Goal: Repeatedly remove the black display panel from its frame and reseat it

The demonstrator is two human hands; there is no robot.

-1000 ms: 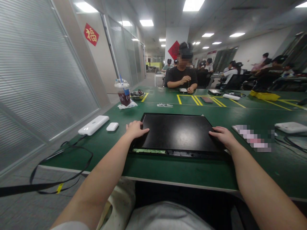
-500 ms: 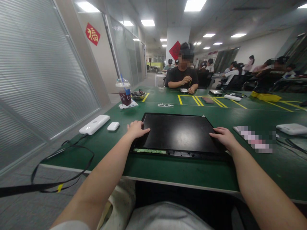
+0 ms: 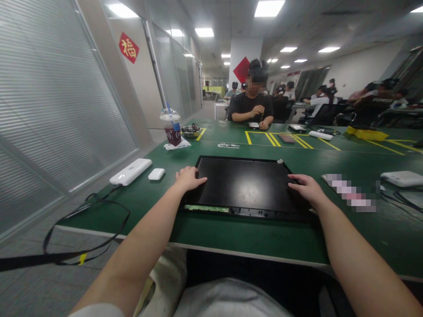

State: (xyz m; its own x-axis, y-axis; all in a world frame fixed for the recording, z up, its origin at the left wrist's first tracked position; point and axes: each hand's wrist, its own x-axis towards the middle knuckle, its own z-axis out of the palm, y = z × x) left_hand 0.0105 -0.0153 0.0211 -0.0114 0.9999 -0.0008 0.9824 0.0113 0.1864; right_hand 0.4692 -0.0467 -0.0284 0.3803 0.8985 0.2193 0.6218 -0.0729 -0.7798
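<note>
From my remote seat I have only the head view, and in it the black screen panel [image 3: 241,185] lies flat on the green table [image 3: 251,237], centred in front of the wearer; a black frame [image 3: 274,214] shows along its near edge, with a green circuit strip [image 3: 206,208] on the left part of that edge; a small whitish scrap [image 3: 280,161] sits at the far right corner; I see the left hand [image 3: 189,178] at the panel's left side, thumb spread away from the fingers and laid over the black surface; I see the right hand [image 3: 307,187] at the right side, thumb and forefinger apart, their tips at the panel's border; I cannot tell whether either hand actually pinches the edge; left of the left hand I make out a small white case [image 3: 156,174] and, beyond it, a white power bank [image 3: 131,171] with a black cable [image 3: 116,188]; a lidded cup [image 3: 172,133] stands on a tissue [image 3: 181,145] farther back; right of the right hand lies a flat, pixelated item [image 3: 350,193]; across the table sits a person [image 3: 243,105] in a dark shirt.
</note>
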